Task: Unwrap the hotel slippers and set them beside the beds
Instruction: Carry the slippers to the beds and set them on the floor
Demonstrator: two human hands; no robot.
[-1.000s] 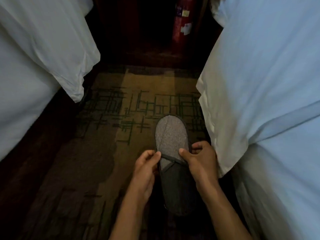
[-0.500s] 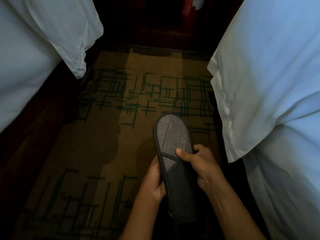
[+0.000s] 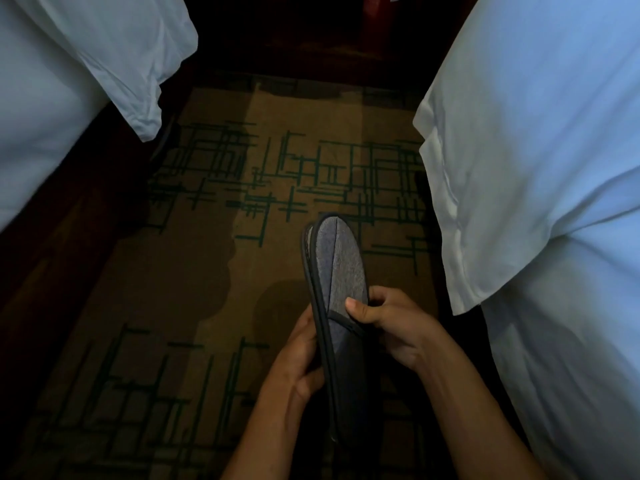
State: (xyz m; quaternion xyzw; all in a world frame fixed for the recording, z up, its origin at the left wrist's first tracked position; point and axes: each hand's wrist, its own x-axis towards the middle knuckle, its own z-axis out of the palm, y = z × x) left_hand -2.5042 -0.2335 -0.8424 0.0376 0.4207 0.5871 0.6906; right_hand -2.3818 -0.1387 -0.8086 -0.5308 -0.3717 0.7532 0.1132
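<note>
A grey fabric slipper [image 3: 341,268] with dark trim is held up above the carpet, toe pointing away from me and tilted onto its left edge. A second flat layer shows along that edge; I cannot tell whether it is another slipper. My left hand [image 3: 298,355] grips the slipper's left side from underneath. My right hand [image 3: 391,322] holds its right side, thumb pressed on the dark band across the upper. No wrapper is visible. The heel end is hidden between my forearms.
I am in a narrow aisle between two beds: white bedding [image 3: 90,74] hangs at the left and white bedding [image 3: 530,174] at the right. Tan carpet [image 3: 214,258] with dark green line patterns covers the floor. Dark wooden furniture closes the far end.
The slipper has been lifted off the carpet and tipped onto its left edge. My left hand shifted from the top band to underneath its left side. The camera tilted down.
</note>
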